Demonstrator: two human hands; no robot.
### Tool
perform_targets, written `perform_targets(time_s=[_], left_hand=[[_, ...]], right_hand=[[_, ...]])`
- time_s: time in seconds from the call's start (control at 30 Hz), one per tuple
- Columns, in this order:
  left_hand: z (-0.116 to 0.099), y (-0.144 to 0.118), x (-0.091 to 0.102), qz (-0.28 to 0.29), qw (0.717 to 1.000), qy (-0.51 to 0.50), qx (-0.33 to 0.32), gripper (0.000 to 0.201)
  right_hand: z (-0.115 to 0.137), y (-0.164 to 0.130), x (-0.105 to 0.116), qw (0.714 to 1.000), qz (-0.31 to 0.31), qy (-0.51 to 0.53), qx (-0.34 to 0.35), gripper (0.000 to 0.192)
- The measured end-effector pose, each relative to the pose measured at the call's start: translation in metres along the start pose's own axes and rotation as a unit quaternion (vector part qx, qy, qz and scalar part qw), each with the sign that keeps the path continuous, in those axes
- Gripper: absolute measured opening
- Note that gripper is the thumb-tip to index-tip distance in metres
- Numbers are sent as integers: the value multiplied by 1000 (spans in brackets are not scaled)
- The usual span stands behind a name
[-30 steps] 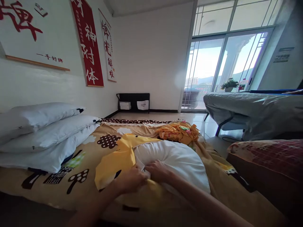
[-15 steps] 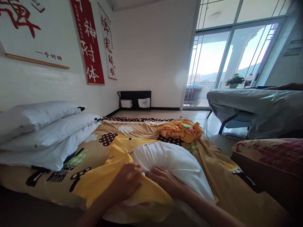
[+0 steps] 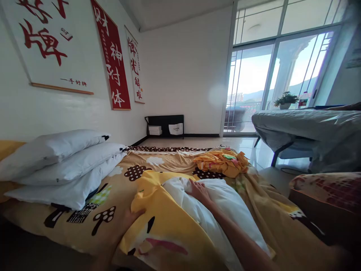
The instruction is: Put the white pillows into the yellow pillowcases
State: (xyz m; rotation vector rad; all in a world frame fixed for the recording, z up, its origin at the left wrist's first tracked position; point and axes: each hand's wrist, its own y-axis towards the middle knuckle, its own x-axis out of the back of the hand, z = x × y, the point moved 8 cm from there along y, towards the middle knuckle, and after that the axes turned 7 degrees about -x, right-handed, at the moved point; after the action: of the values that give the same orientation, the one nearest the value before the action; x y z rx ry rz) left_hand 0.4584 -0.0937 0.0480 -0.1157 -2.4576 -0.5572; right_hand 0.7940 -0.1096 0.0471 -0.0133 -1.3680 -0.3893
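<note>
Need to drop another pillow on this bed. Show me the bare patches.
One free strip of bedsheet lies between the stacked white pillows and the crumpled orange cloth. Another lies at the near left, below the stack. The middle is crowded: right hand presses the white pillow, left hand grips the yellow pillowcase.

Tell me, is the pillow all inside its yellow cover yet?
Not yet. The yellow cover already wraps the pillow's near end. The left hand grips the cover's edge, and the right hand presses on the white pillow. The far half is bare, so it's roughly midway. Three more bare pillows lie stacked by the wall.
</note>
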Motion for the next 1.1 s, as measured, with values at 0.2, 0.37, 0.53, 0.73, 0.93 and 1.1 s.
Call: perform_targets(time_s=[0.2,0.37,0.53,0.73,0.93,1.1], left_hand=[[-41,9,2,-73,990,-112,-42,38],[-63,5,54,-198,969,-118,-88,37],[-20,21,39,-226,970,-60,-67,32],[51,28,-20,-87,995,0,-42,32],[53,24,-7,99,995,6,-22,52],[-1,54,23,0,996,-35,-84,72]], right_hand=[[-19,4,40,998,-62,-3,-34,28],[-62,-6,156,969,-232,-19,-79,33],[-42,-50,214,896,-432,-52,83,23],[-38,-47,69,989,-77,-81,98,29],[-40,-56,50,994,-41,-18,102,31],[-6,-95,56,980,13,2,201,33]])
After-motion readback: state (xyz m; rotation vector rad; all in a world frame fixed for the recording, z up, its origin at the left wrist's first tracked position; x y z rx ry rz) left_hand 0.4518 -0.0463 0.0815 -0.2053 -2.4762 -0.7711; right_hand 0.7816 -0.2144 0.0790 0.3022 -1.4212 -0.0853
